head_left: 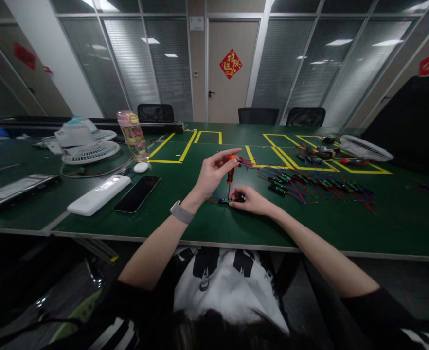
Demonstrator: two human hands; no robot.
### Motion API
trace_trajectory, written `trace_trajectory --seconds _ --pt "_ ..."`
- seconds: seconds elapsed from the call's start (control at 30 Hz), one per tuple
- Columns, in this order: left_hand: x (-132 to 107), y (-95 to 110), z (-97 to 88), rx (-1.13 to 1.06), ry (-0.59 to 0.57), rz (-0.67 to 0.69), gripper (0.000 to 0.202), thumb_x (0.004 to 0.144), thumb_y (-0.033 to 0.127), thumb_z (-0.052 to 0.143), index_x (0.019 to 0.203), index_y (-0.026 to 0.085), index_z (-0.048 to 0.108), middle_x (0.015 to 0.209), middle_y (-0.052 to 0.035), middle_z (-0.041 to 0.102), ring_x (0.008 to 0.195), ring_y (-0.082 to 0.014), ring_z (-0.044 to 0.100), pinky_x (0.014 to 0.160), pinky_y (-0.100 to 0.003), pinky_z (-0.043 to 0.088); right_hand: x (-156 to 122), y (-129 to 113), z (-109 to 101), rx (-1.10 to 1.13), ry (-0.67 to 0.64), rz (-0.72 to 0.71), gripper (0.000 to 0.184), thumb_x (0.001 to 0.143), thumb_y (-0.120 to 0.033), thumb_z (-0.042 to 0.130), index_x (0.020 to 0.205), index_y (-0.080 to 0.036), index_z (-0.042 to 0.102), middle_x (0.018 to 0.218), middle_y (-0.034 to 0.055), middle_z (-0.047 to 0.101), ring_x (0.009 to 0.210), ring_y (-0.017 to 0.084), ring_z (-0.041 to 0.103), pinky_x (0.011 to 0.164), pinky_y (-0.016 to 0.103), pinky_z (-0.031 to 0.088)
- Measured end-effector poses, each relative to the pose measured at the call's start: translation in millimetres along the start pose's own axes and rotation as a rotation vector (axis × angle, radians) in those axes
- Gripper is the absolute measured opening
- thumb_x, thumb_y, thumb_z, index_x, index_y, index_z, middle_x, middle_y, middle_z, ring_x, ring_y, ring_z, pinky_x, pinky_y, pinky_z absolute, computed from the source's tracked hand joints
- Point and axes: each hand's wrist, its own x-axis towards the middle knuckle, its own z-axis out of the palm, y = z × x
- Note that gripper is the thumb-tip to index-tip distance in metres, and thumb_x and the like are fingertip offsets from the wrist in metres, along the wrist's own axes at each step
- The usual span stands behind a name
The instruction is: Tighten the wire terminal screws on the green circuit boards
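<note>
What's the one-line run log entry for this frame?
left hand: holding screwdriver, near upright | right hand: fingers at circuit board | tip: at board, contact unclear | right side: loose wired boards

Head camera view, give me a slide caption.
Left hand holding an upright screwdriver, right hand at the small wired circuit board beneath it, on a green table.

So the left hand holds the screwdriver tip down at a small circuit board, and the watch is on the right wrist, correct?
Not quite: the head view shows the watch on the left wrist. The left hand does hold the screwdriver tip down at a small circuit board.
</note>
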Motion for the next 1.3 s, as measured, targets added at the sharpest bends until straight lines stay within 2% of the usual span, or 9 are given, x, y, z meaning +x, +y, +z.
trace_trajectory --seconds 0.1,0.2,0.33,0.43,0.67,0.9,1.0,1.1,1.3 --pt "0.3 0.2 -0.3 0.041 0.034 0.016 0.026 0.08 0.029 0.068 0.105 0.023 0.069 0.114 -0.0048 0.067 0.096 -0.0146 0.062 0.089 -0.029 0.048 0.2 0.3 0.0 0.002 0.003 0.0 0.011 0.074 -0.021 0.063 0.082 -0.016 0.057 0.074 0.0003 0.057 0.068 0.014 0.052 0.065 0.026 0.041" --pt "0.8 -1.4 -1.1 -0.043 -0.031 -0.008 0.027 0.089 0.03 0.055 0.113 0.024 0.066 0.116 -0.0052 0.066 0.101 -0.0152 0.062 0.092 -0.031 0.047 0.4 1.3 0.2 0.001 0.003 0.003 0.011 0.074 -0.021 0.063 0.082 -0.016 0.057 0.074 0.0001 0.057 0.067 0.013 0.052 0.064 0.026 0.041" --pt "0.0 -1.4 -0.3 -0.061 -0.046 -0.007 0.027 0.086 0.029 0.061 0.112 0.024 0.066 0.102 -0.0042 0.07 0.085 -0.0127 0.064 0.081 -0.028 0.05 0.3 2.1 0.4 0.008 0.003 -0.002 0.011 0.074 -0.021 0.063 0.082 -0.016 0.058 0.074 0.0003 0.058 0.068 0.014 0.053 0.065 0.026 0.042" --pt "-0.4 0.4 0.5 0.008 0.014 0.0 0.027 0.078 0.028 0.07 0.105 0.023 0.069 0.105 -0.0042 0.069 0.084 -0.0122 0.063 0.079 -0.026 0.05 -0.1 1.0 0.1 0.005 0.007 0.0 0.011 0.074 -0.021 0.064 0.082 -0.016 0.058 0.075 0.0005 0.058 0.068 0.014 0.053 0.065 0.026 0.042" --pt "0.1 0.1 -0.2 -0.136 -0.089 -0.082 0.032 0.09 0.029 0.051 0.119 0.023 0.063 0.106 -0.0062 0.07 0.092 -0.0161 0.065 0.087 -0.032 0.049 0.1 0.4 -0.4 -0.009 0.001 0.01 0.011 0.074 -0.021 0.064 0.082 -0.016 0.058 0.074 0.0003 0.057 0.067 0.013 0.052 0.064 0.025 0.042" --pt "0.3 -0.8 -0.2 0.049 0.047 -0.013 0.029 0.079 0.027 0.067 0.108 0.024 0.068 0.114 -0.0039 0.068 0.091 -0.0127 0.061 0.084 -0.025 0.048 0.8 1.8 0.4 0.009 -0.01 0.011 0.011 0.074 -0.022 0.064 0.082 -0.016 0.058 0.073 -0.0002 0.056 0.067 0.013 0.052 0.063 0.025 0.041" --pt "0.9 -1.4 -0.6 -0.013 0.007 -0.015 0.027 0.085 0.027 0.059 0.111 0.024 0.067 0.119 -0.0047 0.065 0.101 -0.0149 0.061 0.092 -0.029 0.046 0.7 0.3 -0.3 0.002 -0.009 0.012 0.012 0.074 -0.023 0.064 0.081 -0.016 0.058 0.073 -0.0001 0.056 0.067 0.013 0.052 0.064 0.025 0.041" --pt "0.1 -0.5 0.2 -0.073 -0.04 -0.04 0.031 0.087 0.028 0.057 0.117 0.024 0.064 0.111 -0.0055 0.068 0.096 -0.0155 0.063 0.09 -0.031 0.048 0.5 -0.7 -0.7 -0.008 -0.005 0.015 0.011 0.074 -0.023 0.064 0.081 -0.016 0.058 0.072 -0.0002 0.057 0.066 0.013 0.052 0.063 0.025 0.041" --pt "-0.5 0.9 1.0 0.047 0.041 0.002 0.031 0.08 0.027 0.067 0.111 0.023 0.067 0.119 -0.0055 0.065 0.096 -0.0143 0.062 0.089 -0.029 0.047 0.2 -0.8 -0.7 -0.008 -0.004 0.012 0.011 0.074 -0.022 0.064 0.081 -0.016 0.058 0.074 0.0003 0.057 0.067 0.013 0.052 0.064 0.025 0.041"
